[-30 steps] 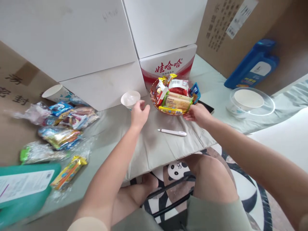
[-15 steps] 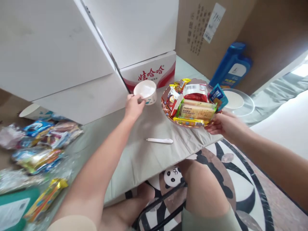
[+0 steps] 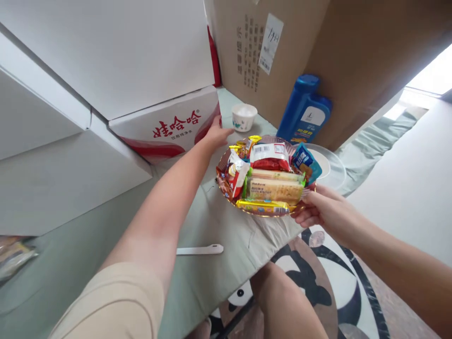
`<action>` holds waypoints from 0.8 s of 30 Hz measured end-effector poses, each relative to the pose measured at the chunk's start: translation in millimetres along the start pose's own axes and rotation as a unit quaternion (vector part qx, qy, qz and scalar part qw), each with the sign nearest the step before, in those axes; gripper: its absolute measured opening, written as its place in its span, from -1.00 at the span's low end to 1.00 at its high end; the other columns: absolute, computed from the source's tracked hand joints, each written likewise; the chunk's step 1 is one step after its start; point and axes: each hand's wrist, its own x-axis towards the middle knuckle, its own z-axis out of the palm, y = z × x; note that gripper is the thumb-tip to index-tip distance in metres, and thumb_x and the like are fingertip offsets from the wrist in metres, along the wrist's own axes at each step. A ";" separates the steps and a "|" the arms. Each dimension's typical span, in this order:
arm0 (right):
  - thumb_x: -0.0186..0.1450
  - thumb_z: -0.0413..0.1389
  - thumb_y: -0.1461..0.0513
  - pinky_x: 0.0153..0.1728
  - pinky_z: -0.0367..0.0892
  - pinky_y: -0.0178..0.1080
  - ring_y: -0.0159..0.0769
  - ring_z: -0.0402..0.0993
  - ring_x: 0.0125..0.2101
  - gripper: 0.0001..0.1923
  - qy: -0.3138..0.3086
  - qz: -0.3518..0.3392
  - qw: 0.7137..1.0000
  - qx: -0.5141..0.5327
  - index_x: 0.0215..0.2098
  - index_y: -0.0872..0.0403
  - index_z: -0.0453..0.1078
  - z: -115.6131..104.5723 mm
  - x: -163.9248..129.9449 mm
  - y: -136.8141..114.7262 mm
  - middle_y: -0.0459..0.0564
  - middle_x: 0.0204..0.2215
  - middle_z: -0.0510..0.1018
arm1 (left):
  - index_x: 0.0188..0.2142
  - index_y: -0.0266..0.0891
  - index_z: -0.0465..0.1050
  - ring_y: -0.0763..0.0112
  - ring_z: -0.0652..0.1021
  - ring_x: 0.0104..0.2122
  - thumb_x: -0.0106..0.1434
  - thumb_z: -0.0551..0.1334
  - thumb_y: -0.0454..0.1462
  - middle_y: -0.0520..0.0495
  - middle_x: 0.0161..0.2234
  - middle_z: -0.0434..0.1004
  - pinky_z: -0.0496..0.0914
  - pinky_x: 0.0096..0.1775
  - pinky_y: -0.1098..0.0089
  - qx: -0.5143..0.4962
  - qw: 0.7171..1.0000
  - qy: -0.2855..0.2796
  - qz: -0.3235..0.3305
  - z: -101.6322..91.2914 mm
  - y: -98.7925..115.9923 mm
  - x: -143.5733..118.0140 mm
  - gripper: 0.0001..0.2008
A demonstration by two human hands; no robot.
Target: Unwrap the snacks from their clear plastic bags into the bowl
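Note:
My right hand grips the near rim of a round copper-coloured plate piled with several snack packets and holds it above the table's edge. My left hand is stretched far forward, fingers apart and holding nothing. It hovers just short of a small white paper cup, which stands upright on the green tablecloth at the back. The cup's inside looks white.
Stacked white boxes and a red-and-white printed carton line the left. A large brown cardboard box and a blue bottle stand at the back right. A clear lid over a white bowl lies behind the plate. A white pen lies near the front.
My left hand carried the paper cup to the back of the table, set it down and let go. My right hand lifted the plate of snacks. The view swung right.

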 end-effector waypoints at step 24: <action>0.54 -0.10 0.23 -0.18 0.50 -0.22 -0.31 0.55 -0.14 -0.64 0.125 -0.088 0.988 -0.017 0.17 0.29 0.31 133.1 197.1 -87.3 0.18 -0.10 0.54 | 0.34 -0.12 0.30 -0.11 0.27 0.31 0.44 -0.08 -0.21 -0.22 0.36 0.28 0.30 0.18 -0.13 0.561 0.814 -0.080 0.131 -131.5 -103.7 -154.4 -0.46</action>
